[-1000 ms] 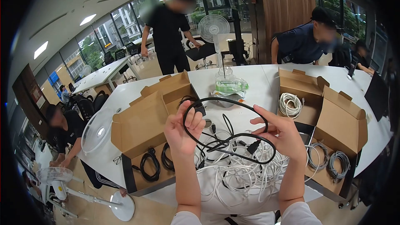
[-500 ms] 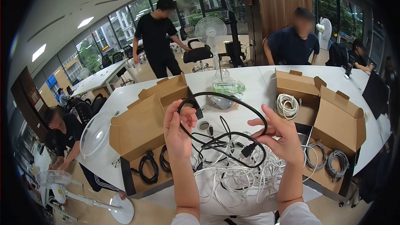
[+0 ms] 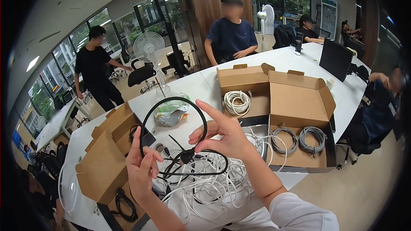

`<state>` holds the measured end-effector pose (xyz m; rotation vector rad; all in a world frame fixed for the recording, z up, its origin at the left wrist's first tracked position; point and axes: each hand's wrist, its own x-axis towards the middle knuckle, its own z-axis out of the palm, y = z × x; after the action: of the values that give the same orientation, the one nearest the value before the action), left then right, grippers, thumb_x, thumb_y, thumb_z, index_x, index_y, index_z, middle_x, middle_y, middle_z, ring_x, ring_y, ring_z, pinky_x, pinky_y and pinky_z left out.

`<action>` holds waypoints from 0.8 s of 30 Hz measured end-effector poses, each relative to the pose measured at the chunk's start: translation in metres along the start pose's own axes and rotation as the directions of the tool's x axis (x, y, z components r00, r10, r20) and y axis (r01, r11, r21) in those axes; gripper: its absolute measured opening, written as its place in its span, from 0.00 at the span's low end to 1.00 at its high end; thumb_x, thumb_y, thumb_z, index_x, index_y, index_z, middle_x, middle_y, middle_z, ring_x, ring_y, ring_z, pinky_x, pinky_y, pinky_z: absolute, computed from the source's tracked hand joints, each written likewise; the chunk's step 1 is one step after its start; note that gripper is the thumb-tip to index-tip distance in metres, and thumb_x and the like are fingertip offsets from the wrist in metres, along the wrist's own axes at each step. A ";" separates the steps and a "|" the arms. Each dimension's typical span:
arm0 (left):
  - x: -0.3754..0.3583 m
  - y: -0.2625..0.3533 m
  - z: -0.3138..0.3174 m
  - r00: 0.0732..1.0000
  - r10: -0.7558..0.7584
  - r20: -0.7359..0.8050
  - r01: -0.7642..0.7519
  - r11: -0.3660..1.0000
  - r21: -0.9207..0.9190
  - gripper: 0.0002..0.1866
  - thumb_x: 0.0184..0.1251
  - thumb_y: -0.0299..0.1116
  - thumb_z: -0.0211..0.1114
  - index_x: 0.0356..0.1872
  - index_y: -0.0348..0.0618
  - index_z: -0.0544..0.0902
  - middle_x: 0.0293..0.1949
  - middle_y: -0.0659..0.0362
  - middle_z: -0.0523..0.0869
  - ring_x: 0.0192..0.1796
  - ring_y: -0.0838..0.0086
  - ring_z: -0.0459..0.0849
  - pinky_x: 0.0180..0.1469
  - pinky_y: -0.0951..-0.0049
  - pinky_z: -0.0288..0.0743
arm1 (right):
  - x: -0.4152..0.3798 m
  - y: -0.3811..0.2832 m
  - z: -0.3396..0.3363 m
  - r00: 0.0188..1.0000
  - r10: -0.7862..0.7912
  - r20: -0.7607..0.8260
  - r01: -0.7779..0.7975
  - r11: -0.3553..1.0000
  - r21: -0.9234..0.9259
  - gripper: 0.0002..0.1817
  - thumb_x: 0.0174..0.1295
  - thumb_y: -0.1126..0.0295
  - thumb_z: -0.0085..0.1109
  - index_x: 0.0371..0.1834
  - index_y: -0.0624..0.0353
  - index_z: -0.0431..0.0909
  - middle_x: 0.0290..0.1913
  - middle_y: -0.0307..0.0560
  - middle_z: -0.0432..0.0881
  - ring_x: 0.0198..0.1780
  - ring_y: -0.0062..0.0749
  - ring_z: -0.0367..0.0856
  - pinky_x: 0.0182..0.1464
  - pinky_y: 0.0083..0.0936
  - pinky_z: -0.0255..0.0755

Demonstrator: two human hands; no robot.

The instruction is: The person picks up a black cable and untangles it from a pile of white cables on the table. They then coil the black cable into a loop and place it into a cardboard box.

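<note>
My left hand (image 3: pixel 143 169) and my right hand (image 3: pixel 224 134) hold up a looped black cable (image 3: pixel 173 99) between them. The loop rests against the fingers of the left hand, while the right thumb and fingers close on its other side near a black plug (image 3: pixel 187 156). Below lies a tangled pile of white cables (image 3: pixel 218 184) with some black ones. Coiled black cable (image 3: pixel 125 206) lies in the open cardboard box (image 3: pixel 96 169) at left. In the boxes at right are a white coil (image 3: pixel 236 103) and two grey coils (image 3: pixel 312 140).
A plastic bag (image 3: pixel 171 113) and a roll of tape (image 3: pixel 159 147) lie on the white table (image 3: pixel 197 86). A monitor (image 3: pixel 336 59) stands at the right. People stand or sit around, and a fan (image 3: pixel 148 47) is behind the table.
The view has turned right, so boxes and people appear further left. The black loop, still between my hands, has changed shape, and my right hand has moved closer to its plug.
</note>
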<state>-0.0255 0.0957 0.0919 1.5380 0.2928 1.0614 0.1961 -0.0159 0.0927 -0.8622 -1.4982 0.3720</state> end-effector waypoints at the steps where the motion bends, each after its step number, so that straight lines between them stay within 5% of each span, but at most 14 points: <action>1: -0.001 0.000 -0.001 1.000 -0.004 0.001 0.004 1.000 -0.003 0.34 0.67 0.30 0.57 0.72 0.34 0.55 0.27 0.55 0.81 0.14 0.87 0.65 0.15 0.86 0.58 | -0.001 0.001 -0.002 1.000 -0.028 0.011 0.028 0.999 -0.031 0.56 0.46 0.77 0.74 0.76 0.57 0.45 0.40 0.52 0.85 0.42 0.34 0.86 0.44 0.27 0.81; 5: -0.007 -0.005 -0.013 0.993 0.095 0.070 -0.085 0.987 -0.134 0.30 0.68 0.29 0.56 0.70 0.33 0.60 0.22 0.59 0.78 0.14 0.87 0.61 0.16 0.87 0.53 | 0.002 0.002 -0.001 0.987 -0.160 -0.014 0.158 0.983 -0.098 0.62 0.42 0.68 0.78 0.77 0.54 0.41 0.56 0.56 0.78 0.49 0.36 0.84 0.48 0.27 0.78; 8: -0.011 -0.015 -0.022 0.976 0.192 0.105 -0.156 0.948 -0.277 0.27 0.68 0.28 0.56 0.67 0.32 0.66 0.20 0.62 0.75 0.15 0.85 0.62 0.17 0.85 0.53 | -0.001 0.003 -0.001 0.996 -0.090 -0.003 0.090 0.996 0.013 0.63 0.42 0.68 0.78 0.77 0.53 0.38 0.56 0.56 0.77 0.47 0.34 0.84 0.49 0.26 0.78; 12: -0.016 -0.018 -0.015 0.979 0.189 0.073 -0.174 0.970 -0.167 0.20 0.68 0.29 0.57 0.58 0.29 0.76 0.21 0.66 0.72 0.19 0.84 0.64 0.21 0.83 0.54 | 0.000 -0.002 0.000 0.998 0.024 0.062 -0.019 0.996 -0.083 0.53 0.52 0.77 0.69 0.77 0.54 0.42 0.50 0.53 0.81 0.38 0.29 0.85 0.44 0.23 0.78; 13: -0.013 -0.014 -0.006 0.986 0.168 0.010 -0.167 0.984 -0.067 0.19 0.68 0.29 0.57 0.56 0.29 0.77 0.21 0.67 0.72 0.20 0.84 0.65 0.22 0.83 0.54 | 0.002 -0.006 0.004 1.000 -0.003 -0.001 0.003 0.991 -0.136 0.40 0.56 0.80 0.64 0.73 0.56 0.57 0.42 0.49 0.84 0.33 0.26 0.85 0.38 0.21 0.78; 14: -0.011 -0.010 0.001 0.987 0.149 -0.060 -0.147 0.988 0.035 0.18 0.69 0.30 0.57 0.55 0.28 0.77 0.21 0.67 0.71 0.21 0.85 0.65 0.23 0.84 0.54 | 0.002 -0.006 0.004 1.000 0.028 0.002 -0.027 0.982 -0.189 0.36 0.57 0.79 0.63 0.70 0.57 0.61 0.40 0.49 0.83 0.32 0.27 0.84 0.37 0.22 0.77; 18: -0.003 -0.003 0.001 0.985 0.129 -0.114 -0.135 0.990 -0.046 0.20 0.67 0.30 0.59 0.58 0.29 0.75 0.27 0.66 0.75 0.24 0.87 0.65 0.26 0.86 0.56 | 0.002 -0.007 -0.002 0.990 0.138 0.022 -0.126 0.951 -0.284 0.17 0.60 0.78 0.59 0.53 0.60 0.78 0.33 0.48 0.81 0.27 0.28 0.80 0.31 0.23 0.73; 20: -0.003 0.000 -0.001 0.994 0.094 -0.055 -0.092 0.995 0.032 0.21 0.67 0.29 0.59 0.59 0.31 0.74 0.32 0.65 0.78 0.26 0.86 0.68 0.28 0.86 0.60 | 0.005 -0.003 -0.002 0.997 -0.051 0.062 0.073 0.898 -0.434 0.13 0.61 0.80 0.57 0.49 0.63 0.79 0.33 0.48 0.78 0.31 0.29 0.78 0.34 0.25 0.71; 24: 0.008 -0.015 -0.003 0.996 -0.025 0.089 0.010 0.986 0.166 0.22 0.67 0.23 0.57 0.62 0.33 0.70 0.38 0.61 0.80 0.34 0.85 0.74 0.37 0.84 0.71 | 0.006 -0.006 -0.001 0.971 -0.140 -0.195 0.041 0.898 -0.438 0.08 0.62 0.81 0.53 0.43 0.65 0.79 0.32 0.46 0.73 0.32 0.28 0.72 0.34 0.23 0.65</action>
<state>-0.0181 0.1071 0.0821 1.7239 0.3382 0.9697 0.1956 -0.0154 0.1011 -1.1368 -1.4244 -0.1359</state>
